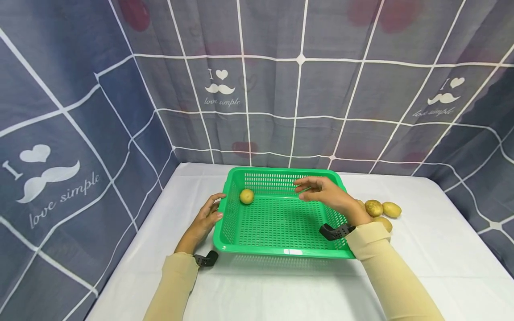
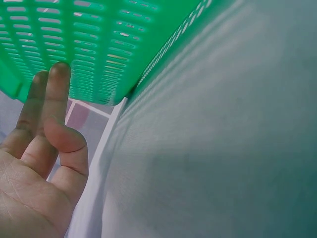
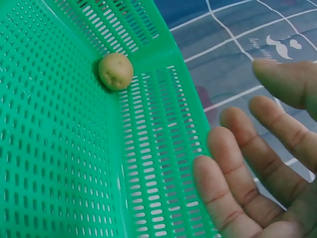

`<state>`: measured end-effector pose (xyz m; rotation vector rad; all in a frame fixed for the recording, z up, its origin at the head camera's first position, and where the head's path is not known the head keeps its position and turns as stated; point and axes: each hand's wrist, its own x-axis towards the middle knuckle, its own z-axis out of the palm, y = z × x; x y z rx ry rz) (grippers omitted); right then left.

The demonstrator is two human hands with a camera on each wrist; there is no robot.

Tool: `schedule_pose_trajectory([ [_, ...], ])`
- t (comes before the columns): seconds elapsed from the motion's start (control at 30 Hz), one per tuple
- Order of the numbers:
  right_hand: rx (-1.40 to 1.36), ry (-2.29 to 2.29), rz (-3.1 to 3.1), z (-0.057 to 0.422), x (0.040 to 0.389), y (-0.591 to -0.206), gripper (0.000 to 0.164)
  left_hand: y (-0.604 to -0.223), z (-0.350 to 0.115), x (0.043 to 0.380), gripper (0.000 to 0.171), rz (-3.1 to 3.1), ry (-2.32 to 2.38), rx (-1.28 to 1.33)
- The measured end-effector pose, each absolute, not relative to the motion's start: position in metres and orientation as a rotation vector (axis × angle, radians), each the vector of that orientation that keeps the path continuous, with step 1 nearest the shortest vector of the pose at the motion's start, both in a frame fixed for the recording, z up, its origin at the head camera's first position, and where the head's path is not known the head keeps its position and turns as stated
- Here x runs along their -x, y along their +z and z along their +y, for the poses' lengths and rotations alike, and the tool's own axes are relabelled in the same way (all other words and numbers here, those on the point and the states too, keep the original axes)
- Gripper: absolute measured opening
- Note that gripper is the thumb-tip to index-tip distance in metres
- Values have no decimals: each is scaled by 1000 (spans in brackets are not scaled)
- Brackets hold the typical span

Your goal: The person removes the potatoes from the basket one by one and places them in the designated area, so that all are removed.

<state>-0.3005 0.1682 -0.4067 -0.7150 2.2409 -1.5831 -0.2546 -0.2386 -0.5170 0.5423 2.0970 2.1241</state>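
A green plastic basket [image 1: 281,253] with slotted walls stands on the white table. One potato [image 1: 246,196] lies in its far left corner; the right wrist view shows this potato [image 3: 116,72] against the wall. My left hand [image 1: 204,219] is at the basket's left side, fingertips right at the rim, and in the left wrist view its straight fingers [image 2: 58,89] overlap the slotted wall. My right hand [image 1: 325,192] hovers over the right part of the basket, fingers loosely spread, holding nothing. Right of the basket lie several potatoes [image 1: 374,208], partly hidden by the right forearm.
The table [image 1: 277,294] has a white cover. Behind it and on both sides hangs a grey-blue curtain [image 1: 273,89] with white lines and printed lettering. Each wrist wears a black band [image 1: 336,232].
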Motion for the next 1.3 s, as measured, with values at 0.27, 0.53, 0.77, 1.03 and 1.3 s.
schedule_pose_trajectory([
  [0.27, 684, -1592, 2296, 151, 308, -406, 51, -517, -239, 255, 64, 2108, 2125, -517],
  [0.53, 672, -1579, 2310, 141, 317, -412, 50, -516, -237, 255, 72, 2127, 2113, -512],
  [0.77, 679, -1571, 2308, 131, 322, -418, 49, -515, -237, 256, 75, 2109, 2097, -500],
  [1.03, 706, -1591, 2283, 118, 329, -426, 46, -517, -239, 257, 76, 2100, 2099, -508],
  [1.3, 693, -1559, 2281, 105, 333, -431, 45, -518, -238, 258, 75, 2094, 2123, -521],
])
